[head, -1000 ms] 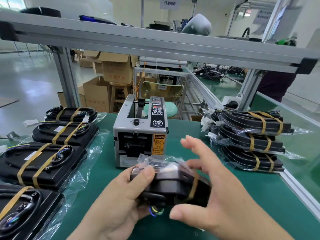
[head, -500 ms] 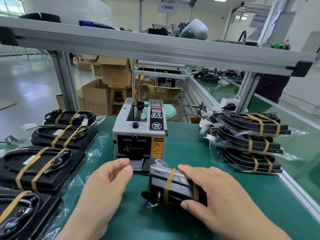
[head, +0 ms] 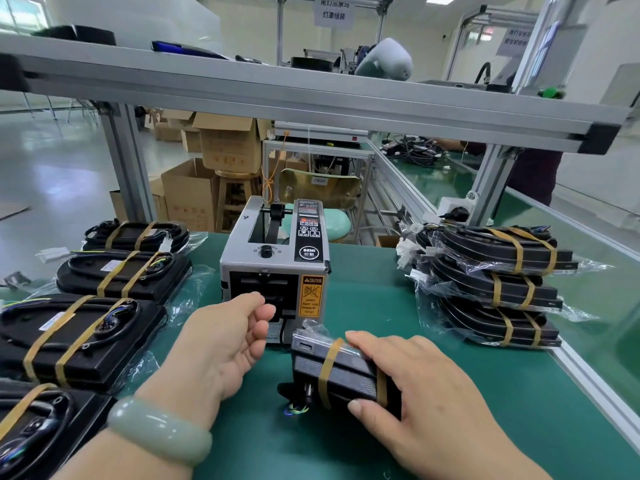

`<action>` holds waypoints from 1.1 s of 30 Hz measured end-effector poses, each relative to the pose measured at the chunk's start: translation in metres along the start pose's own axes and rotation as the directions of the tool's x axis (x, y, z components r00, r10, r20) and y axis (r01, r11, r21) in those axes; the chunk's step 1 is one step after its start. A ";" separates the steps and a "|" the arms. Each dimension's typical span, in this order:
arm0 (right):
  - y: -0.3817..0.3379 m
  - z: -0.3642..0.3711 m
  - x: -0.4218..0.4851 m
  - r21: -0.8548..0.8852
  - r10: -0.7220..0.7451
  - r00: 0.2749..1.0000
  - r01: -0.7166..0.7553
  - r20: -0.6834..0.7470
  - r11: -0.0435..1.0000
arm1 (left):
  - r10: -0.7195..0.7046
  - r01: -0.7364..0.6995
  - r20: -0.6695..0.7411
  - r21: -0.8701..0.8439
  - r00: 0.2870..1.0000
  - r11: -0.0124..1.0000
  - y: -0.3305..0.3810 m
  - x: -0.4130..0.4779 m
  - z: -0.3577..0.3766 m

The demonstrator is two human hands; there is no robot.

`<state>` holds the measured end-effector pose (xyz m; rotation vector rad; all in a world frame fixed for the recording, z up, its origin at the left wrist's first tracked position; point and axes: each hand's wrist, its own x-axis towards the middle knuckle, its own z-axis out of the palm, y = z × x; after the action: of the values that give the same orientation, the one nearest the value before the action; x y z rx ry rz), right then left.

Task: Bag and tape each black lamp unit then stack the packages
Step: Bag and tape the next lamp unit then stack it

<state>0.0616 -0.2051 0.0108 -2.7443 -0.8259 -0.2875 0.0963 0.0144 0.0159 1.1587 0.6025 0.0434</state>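
R hand [head: 426, 386] grips bagged unit [head: 332, 372]; L hand [head: 221, 344] at dispenser [head: 277, 254] (pinching tape? can't tell). Stack [head: 485, 289] done right of R; units [head: 79, 337] left of L look unbagged.

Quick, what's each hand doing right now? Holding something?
Left hand: fingers curled at the outlet of the tape dispenser; whether it pinches tape cannot be told.
Right hand: grips the bagged lamp unit.

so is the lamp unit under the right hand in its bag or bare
In its bag: clear film bunches at the far end of the lamp unit.
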 end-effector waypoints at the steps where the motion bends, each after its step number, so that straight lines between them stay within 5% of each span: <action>1: 0.000 0.000 0.000 0.002 0.001 1.000 -0.001 -0.001 1.000 | -0.002 0.002 -0.001 -0.017 1.000 1.000 0.001 0.001 0.002; 25: -0.007 -0.001 -0.003 0.000 0.035 0.999 -0.035 -0.016 0.999 | 0.153 -0.141 -0.316 0.059 0.936 0.988 -0.006 0.031 0.020; 28: -0.006 0.000 -0.003 -0.001 0.027 1.000 -0.027 0.002 1.000 | 0.119 -0.109 -0.291 0.050 0.949 0.993 -0.006 0.021 0.014; 33: -0.008 -0.001 -0.003 -0.019 0.035 0.999 -0.035 -0.010 0.999 | 0.139 -0.139 -0.034 0.008 0.990 0.990 -0.016 -0.024 -0.003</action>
<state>0.0541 -0.2002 0.0121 -2.7694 -0.7757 -0.3032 0.0707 0.0023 0.0113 1.2067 0.5512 0.1811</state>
